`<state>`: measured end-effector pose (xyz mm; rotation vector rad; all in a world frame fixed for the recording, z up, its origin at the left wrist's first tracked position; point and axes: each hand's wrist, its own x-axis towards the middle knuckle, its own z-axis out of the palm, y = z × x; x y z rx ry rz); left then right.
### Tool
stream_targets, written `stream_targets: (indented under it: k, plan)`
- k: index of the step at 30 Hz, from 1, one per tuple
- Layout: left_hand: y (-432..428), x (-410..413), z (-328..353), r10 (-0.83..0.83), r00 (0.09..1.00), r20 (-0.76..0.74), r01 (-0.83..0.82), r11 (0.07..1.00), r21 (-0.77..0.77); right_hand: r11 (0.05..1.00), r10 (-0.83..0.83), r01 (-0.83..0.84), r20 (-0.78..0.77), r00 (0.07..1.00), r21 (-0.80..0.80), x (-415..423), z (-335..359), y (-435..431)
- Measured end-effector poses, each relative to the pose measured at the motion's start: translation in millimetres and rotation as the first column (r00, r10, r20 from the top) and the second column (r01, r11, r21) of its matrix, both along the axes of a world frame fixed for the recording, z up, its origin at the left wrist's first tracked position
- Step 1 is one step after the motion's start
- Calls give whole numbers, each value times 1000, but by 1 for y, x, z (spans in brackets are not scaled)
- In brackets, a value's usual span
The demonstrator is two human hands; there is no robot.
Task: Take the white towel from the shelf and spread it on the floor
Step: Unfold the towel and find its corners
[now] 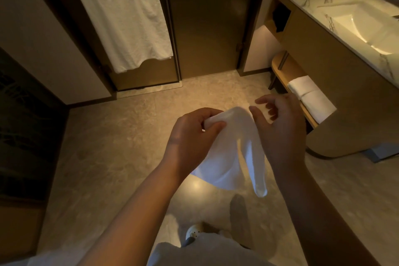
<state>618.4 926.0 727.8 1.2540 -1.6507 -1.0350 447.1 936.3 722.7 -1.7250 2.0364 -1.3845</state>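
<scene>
A small white towel hangs in the air above the tiled floor, draping down between my two forearms. My left hand pinches its upper corner between thumb and fingers. My right hand hovers just right of the towel's top with fingers spread, holding nothing. Low on the right, the wooden shelf under the vanity carries two more folded white towels.
A large white towel hangs on the left glass door; a second door stands beside it. The marble vanity with sink runs along the right. A dark panel lines the left. My foot is below.
</scene>
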Motion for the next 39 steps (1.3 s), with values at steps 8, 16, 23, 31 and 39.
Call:
stream_targets:
  k: [8, 16, 23, 31, 39]
  plan:
    - [-6, -4, -2, 104, 994, -33, -103, 995, 17, 965, 238, -261, 305, 922, 37, 25, -13, 19]
    - [-2, -3, -5, 154, 975, -160, -137, 984, 115, 954, 269, -299, 382, 884, 21, 37, -14, 26]
    - [4, -4, -3, 129, 964, -234, -93, 983, 157, 942, 290, -329, 337, 896, 62, 44, -13, 22]
    - [7, -4, -1, -5, 944, -329, 75, 977, 200, 947, 256, -305, 342, 904, 98, 34, -16, 17]
    - [2, -7, -4, 4, 976, -220, 19, 995, 101, 953, 245, -297, 418, 875, 64, 29, -9, 15]
